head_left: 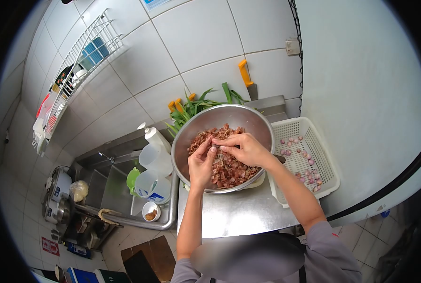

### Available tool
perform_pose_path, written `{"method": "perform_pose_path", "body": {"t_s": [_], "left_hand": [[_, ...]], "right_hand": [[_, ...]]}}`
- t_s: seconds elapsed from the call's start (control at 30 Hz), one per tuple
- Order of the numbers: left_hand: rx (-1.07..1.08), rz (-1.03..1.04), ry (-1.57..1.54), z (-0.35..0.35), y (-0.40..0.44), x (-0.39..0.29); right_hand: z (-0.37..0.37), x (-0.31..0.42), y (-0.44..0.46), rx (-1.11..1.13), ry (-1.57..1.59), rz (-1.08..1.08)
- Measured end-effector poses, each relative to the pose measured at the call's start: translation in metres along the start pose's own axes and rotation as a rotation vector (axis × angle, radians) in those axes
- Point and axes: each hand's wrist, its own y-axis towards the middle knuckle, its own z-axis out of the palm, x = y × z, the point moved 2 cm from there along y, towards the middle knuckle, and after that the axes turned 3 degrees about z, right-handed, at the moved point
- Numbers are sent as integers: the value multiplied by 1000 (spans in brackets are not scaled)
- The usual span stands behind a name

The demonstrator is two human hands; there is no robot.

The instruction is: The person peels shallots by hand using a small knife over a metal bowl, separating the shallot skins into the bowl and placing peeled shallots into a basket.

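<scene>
Bare forearms (190,221) reached forward from grey sleeves (330,254) and converged. The left hand (202,164) pointed up and inward, the right hand (244,148) slanted in from the side. Their fingertips met in a pinch over chopped reddish pieces (231,173) inside the steel bowl (255,121); whether they gripped anything, I couldn't tell. Green leaves (191,108) lay behind it, before the tiled wall (205,37).

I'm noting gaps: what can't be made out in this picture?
In the head view:
What, if anything, the left hand and right hand hold: too small, fingers in the way.
Bottom of the steel bowl: covered by chopped reddish food.
Full extent of the green leaves: behind the bowl.
Wording of the notice: cut by the top edge.
</scene>
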Motion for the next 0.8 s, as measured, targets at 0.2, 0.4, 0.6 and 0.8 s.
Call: {"method": "perform_pose_path", "body": {"t_s": [0.2, 0.4, 0.6, 0.8], "left_hand": [[-42, -46, -38, 2, -6, 7], [-7, -145, -411, -5, -1, 16], [-44, -154, -265, -3, -1, 20], [-5, -39, -129, 3, -2, 1]], "right_hand": [[12, -15, 1, -33, 476, 272], [5, -42, 3, -74, 811, 576], [-2, -50, 1, -135, 47, 302], [-7, -11, -6, 45, 209, 105]]}}
